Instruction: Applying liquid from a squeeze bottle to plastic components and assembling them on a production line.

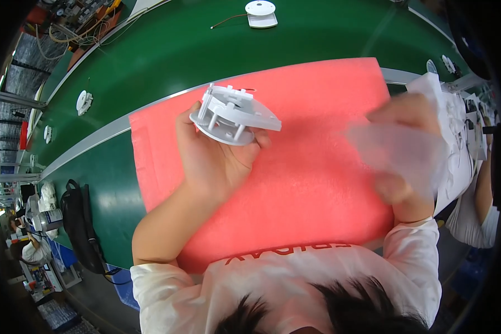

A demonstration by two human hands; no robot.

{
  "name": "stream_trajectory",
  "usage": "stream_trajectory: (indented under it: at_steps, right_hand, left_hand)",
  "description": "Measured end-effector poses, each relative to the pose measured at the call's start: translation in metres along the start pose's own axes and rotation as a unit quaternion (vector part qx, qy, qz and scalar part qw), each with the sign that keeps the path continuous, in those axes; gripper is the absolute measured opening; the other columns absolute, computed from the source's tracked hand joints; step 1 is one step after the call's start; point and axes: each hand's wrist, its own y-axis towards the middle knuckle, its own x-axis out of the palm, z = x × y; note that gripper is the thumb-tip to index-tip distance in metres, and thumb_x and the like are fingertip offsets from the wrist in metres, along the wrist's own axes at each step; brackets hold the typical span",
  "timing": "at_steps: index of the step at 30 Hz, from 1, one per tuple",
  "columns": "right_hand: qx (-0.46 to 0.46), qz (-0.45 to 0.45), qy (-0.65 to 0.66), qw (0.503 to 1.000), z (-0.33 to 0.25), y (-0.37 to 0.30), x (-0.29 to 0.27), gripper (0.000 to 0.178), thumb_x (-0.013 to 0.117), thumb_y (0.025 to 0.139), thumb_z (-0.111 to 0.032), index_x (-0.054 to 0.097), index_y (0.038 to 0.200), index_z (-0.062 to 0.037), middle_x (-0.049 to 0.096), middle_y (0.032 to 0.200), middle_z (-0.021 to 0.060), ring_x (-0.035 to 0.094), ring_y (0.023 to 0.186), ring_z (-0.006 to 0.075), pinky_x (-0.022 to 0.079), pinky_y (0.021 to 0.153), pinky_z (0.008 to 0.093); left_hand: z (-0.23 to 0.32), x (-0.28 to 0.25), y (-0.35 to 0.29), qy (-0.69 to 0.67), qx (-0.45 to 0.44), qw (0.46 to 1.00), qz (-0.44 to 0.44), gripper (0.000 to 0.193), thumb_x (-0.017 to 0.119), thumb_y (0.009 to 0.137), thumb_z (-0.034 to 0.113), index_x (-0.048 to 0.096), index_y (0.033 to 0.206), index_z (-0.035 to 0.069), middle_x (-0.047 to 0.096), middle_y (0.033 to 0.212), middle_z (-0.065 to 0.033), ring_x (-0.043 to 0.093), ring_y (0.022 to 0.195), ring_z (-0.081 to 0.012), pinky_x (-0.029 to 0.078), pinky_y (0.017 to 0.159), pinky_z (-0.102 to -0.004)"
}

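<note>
My left hand (220, 158) holds a round white plastic housing (234, 114) up above the pink foam mat. The housing has two layers joined by small posts, with a flat tab jutting out to its right. Fingers wrap it from below and behind, so part of its underside is hidden. Off to the right, my right hand (409, 114) is smeared by motion and closed on a thin, translucent plastic sheet (398, 150), possibly a bag. That sheet covers much of the hand and hangs over the mat's right edge.
The pink foam mat (312, 206) lies on a green work surface. Beyond it, a green belt (178, 55) carries similar white parts (261, 14), one with a thin wire. White bags (456, 128) are heaped at right. A black bag (78, 222) lies at left. Another person's arm (483, 183) shows at far right.
</note>
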Motion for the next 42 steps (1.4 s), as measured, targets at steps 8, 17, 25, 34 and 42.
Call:
stream_trajectory:
  at_steps: [8, 17, 25, 34, 42]
  right_hand:
    - [-0.177, -0.094, 0.008, 0.98, -0.011, -0.012, 0.001, 0.064, 0.069, 0.064, -0.047, 0.038, 0.103, -0.0074, 0.051, 0.078, 0.0096, 0.047, 0.056, 0.0163, 0.033, 0.05, 0.0297]
    - [-0.162, -0.061, -0.004, 0.985, -0.018, -0.018, 0.025, 0.054, 0.066, 0.069, -0.039, 0.037, 0.106, -0.0124, 0.052, 0.08, 0.0122, 0.048, 0.055, 0.0199, 0.035, 0.049, 0.0307]
    - [-0.183, -0.016, -0.01, 0.983, -0.015, -0.022, 0.032, 0.056, 0.069, 0.064, -0.033, 0.04, 0.107, -0.0129, 0.052, 0.079, 0.0115, 0.049, 0.055, 0.0207, 0.036, 0.048, 0.0305]
    - [-0.2, -0.065, -0.002, 0.978, -0.012, -0.02, 0.026, 0.028, 0.058, 0.072, -0.021, 0.049, 0.096, -0.0096, 0.054, 0.081, 0.0143, 0.048, 0.06, 0.0242, 0.036, 0.052, 0.0343]
    - [-0.052, -0.08, 0.02, 0.995, -0.025, -0.018, 0.02, 0.02, 0.053, 0.07, -0.016, 0.051, 0.087, -0.0066, 0.055, 0.077, 0.0157, 0.046, 0.058, 0.0239, 0.035, 0.051, 0.0348]
  left_hand:
    - [-0.015, 0.007, -0.005, -0.025, -0.054, 0.998, 0.01, 0.056, 0.033, 0.078, 0.046, 0.048, 0.107, 0.0, 0.058, 0.087, -0.0187, 0.059, 0.066, -0.0317, 0.051, 0.054, -0.033]
    - [-0.021, 0.008, -0.012, -0.048, -0.082, 0.995, -0.004, 0.061, 0.029, 0.08, 0.049, 0.047, 0.108, -0.002, 0.058, 0.084, -0.0236, 0.06, 0.065, -0.0311, 0.053, 0.053, -0.0319]
    - [-0.024, 0.014, -0.015, -0.061, -0.085, 0.994, -0.016, 0.06, 0.028, 0.08, 0.049, 0.049, 0.106, -0.002, 0.058, 0.085, -0.0229, 0.06, 0.065, -0.0317, 0.053, 0.052, -0.032]
    - [-0.022, 0.007, -0.017, -0.053, -0.107, 0.993, -0.022, 0.06, 0.024, 0.08, 0.046, 0.05, 0.103, -0.003, 0.058, 0.086, -0.0225, 0.06, 0.064, -0.0333, 0.054, 0.052, -0.0316]
    - [-0.023, 0.007, -0.017, -0.052, -0.094, 0.994, -0.029, 0.059, 0.025, 0.079, 0.046, 0.05, 0.1, -0.004, 0.058, 0.085, -0.0235, 0.059, 0.063, -0.0347, 0.054, 0.05, -0.0313]
